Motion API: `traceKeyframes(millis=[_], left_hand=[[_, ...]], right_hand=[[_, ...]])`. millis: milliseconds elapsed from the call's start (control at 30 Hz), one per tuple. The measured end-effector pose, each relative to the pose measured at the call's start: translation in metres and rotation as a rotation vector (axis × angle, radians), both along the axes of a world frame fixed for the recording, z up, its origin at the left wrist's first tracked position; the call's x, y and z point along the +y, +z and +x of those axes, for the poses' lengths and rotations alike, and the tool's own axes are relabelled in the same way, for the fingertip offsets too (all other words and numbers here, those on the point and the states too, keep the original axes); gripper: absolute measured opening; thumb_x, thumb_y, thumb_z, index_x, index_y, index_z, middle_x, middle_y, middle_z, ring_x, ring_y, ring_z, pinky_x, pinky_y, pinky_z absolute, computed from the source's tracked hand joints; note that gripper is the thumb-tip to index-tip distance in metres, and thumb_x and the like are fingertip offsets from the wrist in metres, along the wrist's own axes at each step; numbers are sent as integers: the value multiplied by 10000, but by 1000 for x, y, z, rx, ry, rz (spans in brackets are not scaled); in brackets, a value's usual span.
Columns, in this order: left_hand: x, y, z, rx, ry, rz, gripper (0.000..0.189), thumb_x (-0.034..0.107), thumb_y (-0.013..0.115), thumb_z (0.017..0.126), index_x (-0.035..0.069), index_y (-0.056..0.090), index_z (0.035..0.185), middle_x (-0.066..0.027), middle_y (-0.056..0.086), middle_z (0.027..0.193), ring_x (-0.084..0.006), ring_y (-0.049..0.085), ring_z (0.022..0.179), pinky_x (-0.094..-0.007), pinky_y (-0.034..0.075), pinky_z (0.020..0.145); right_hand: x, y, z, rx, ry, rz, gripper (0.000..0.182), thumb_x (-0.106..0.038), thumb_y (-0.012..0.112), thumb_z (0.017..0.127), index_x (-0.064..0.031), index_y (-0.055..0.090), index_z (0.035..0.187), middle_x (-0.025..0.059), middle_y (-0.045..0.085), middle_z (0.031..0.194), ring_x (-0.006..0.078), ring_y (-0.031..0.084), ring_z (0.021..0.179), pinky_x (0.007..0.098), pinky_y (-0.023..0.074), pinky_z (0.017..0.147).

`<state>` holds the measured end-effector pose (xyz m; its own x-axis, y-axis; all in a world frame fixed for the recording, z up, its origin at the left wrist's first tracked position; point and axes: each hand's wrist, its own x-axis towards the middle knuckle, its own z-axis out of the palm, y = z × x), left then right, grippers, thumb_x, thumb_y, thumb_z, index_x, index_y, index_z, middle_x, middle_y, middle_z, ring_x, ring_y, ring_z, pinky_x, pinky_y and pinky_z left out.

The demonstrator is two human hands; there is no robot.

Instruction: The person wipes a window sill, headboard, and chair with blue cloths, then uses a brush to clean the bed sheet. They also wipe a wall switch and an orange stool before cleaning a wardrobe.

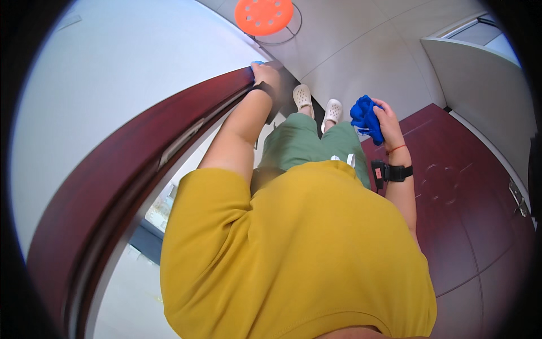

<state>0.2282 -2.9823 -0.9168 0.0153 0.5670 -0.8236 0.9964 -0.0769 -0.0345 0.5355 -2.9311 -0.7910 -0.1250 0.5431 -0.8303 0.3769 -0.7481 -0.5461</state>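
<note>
My left hand (267, 75) is at the lower end of a dark red wooden door frame (169, 112), pressed to its face. A small bit of light blue cloth (257, 63) shows past the fingers; the hand covers the rest of it. In my right hand (389, 122) is a crumpled dark blue cloth (365, 116), held clear of the frame, between my legs and the opened dark red door (449, 220). A metal strike plate (182, 144) is set into the frame's inner side.
An orange round stool (264, 16) with holes in its seat stands on the tiled floor (364, 46) beside the white wall (127, 55). At right, the door carries a metal handle (517, 198). A light panel (482, 80) rises at the upper right. My feet are by a dark threshold strip (316, 111).
</note>
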Motion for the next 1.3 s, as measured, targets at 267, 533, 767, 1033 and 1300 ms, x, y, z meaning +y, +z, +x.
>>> traceKeyframes(millis=[267, 533, 767, 1033, 1300], left_hand=[[-105, 248, -14, 51, 151, 344, 178, 138, 571, 753, 164, 690, 882, -41, 640, 967, -211, 602, 940, -481, 260, 1012], [-269, 550, -84, 887, -11, 2002, 335, 224, 623, 797, 249, 600, 1130, -32, 574, 1161, -261, 539, 1066, -524, 323, 976], [-296, 482, -43, 719, 154, 1710, 461, 231, 610, 807, 230, 487, 1252, -66, 549, 1192, -297, 508, 1120, -525, 359, 956], [-369, 456, -41, 477, 113, 1779, 360, 108, 465, 866, 227, 565, 1190, -30, 566, 1182, -202, 490, 1157, -459, 258, 1036], [-398, 418, -80, 462, 86, 1659, 446, 179, 494, 861, 213, 451, 1304, -19, 389, 1374, -315, 266, 1315, -514, 207, 1042]], right_hand=[[-66, 94, 17, 197, 92, 99, 309, -148, 426, 896, 1, 453, 1166, 146, 580, 989, 218, 611, 728, 332, 545, 602], [-161, 172, 29, 304, 188, 68, 314, -135, 439, 883, 23, 447, 1154, 142, 585, 976, 222, 619, 815, 331, 549, 655], [-198, 183, 24, 249, 288, 108, 308, -149, 455, 868, 10, 487, 1129, 123, 589, 987, 184, 611, 809, 291, 526, 667], [-264, 147, 52, 194, 274, 103, 309, -150, 446, 883, 4, 463, 1150, 140, 582, 991, 221, 617, 826, 334, 543, 692], [-337, 179, -12, 296, 105, 161, 339, -152, 449, 872, 47, 457, 1146, 153, 599, 963, 222, 627, 789, 295, 527, 677]])
